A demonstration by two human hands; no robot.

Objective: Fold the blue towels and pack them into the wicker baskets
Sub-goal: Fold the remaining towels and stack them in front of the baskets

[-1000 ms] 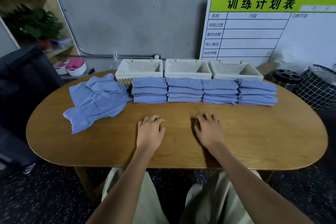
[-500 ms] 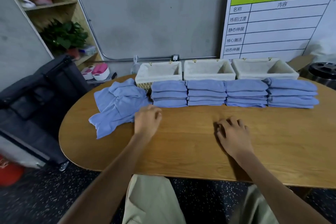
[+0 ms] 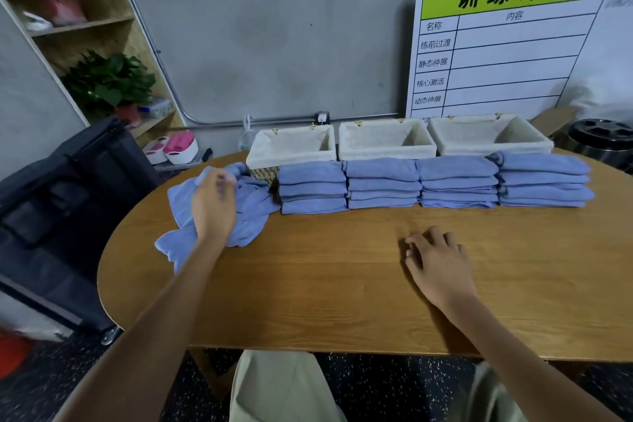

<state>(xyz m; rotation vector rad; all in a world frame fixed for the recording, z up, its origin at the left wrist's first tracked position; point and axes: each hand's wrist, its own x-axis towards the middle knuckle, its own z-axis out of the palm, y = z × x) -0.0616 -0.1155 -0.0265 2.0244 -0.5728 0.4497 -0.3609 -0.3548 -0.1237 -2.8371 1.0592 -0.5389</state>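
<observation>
The left hand [image 3: 214, 205] has moved from the bare surface [image 3: 342, 284] onto the loose towels [image 3: 250, 212], fingers blurred, grip unclear; right hand [image 3: 435, 257] rests with fingers loosely spread. Folding comes next.

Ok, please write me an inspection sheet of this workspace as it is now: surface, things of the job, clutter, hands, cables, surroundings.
Surface: oval wooden table, bare wood in front of the person.
Job's things: four stacks of folded towels in a row; a loose towel pile at the left end; three lined wicker baskets behind, nothing seen inside them.
Clutter: nothing seen on the table.
Hands: left hand over the loose towel pile, grip blurred; right hand resting on the table, fingers relaxed.
Cables: a conduit along the wall with a small outlet box.
Surroundings: schedule board, shelf with plants, black case, black bin.
</observation>
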